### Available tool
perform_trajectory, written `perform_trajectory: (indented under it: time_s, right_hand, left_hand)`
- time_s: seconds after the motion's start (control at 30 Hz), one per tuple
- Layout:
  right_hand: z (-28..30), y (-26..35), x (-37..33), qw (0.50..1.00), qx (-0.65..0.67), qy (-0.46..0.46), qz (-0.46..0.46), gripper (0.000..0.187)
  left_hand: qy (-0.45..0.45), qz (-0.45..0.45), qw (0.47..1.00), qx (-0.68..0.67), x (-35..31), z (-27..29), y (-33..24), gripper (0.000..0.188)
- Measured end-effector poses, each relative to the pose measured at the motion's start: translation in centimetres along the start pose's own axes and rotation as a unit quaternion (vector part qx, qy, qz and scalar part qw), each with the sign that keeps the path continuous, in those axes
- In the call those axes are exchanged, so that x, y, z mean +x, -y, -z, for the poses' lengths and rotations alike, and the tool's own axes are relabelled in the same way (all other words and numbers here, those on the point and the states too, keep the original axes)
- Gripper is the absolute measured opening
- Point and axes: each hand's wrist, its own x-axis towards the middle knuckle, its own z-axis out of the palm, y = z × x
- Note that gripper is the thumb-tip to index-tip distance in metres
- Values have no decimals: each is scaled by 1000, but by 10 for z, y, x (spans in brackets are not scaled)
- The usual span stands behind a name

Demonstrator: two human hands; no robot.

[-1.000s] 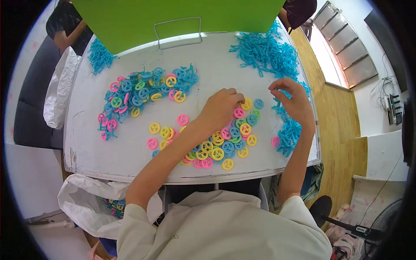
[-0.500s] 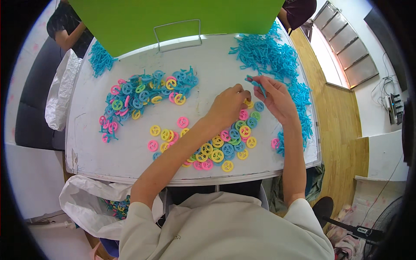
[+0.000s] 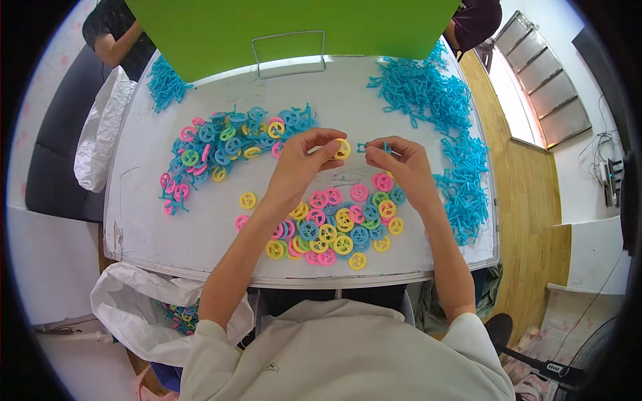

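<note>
My left hand (image 3: 299, 162) pinches a yellow spoked plastic wheel (image 3: 342, 149) above the middle of the table. Facing it, my right hand (image 3: 406, 168) is closed on a small blue plastic piece (image 3: 362, 147) that points toward the wheel; a narrow gap separates the two. Below both hands lies a spread of loose wheels (image 3: 342, 244) in pink, yellow, blue and green. Left of my left hand is a heap of blue pieces with wheels on them (image 3: 227, 144). Plain blue pieces (image 3: 461, 184) lie piled to the right of my right hand.
A green panel (image 3: 287, 27) with a wire stand (image 3: 289, 55) rises at the table's far side. More blue pieces sit in the far-right pile (image 3: 424, 90) and far-left pile (image 3: 165, 85). A white sack (image 3: 134, 301) holding coloured parts stands at the near left. Two other people are partly visible beyond the panel.
My left hand has come up from the loose wheels with a yellow wheel and moved left. My right hand has lowered slightly, bringing the blue piece opposite it. The whole view has shifted a little.
</note>
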Motion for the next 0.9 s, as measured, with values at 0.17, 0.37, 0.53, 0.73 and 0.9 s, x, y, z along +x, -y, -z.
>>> perform_trajectory:
  time_s: [0.17, 0.37, 0.53, 0.73, 0.9]
  right_hand:
    - [-5, 4, -3, 999, 37, 19, -27, 20]
    - [-10, 2, -5, 997, 48, 37, -53, 21]
    - [-18, 9, -9, 996, 41, 69, -32, 20]
    - [-15, -7, -5, 997, -50, 52, 35, 19]
    - [-21, -14, -4, 997, 63, 18, -33, 16]
  left_hand:
    - [-3, -18, 999, 48, -1, -6, 3, 21]
    - [-10, 19, 1000, 15, -3, -14, 9, 17]
    - [-26, 22, 999, 13, -1, -8, 12, 16]
    - [-26, 12, 999, 21, -1, -9, 18, 15]
    - [-43, -48, 998, 25, -4, -17, 26, 16]
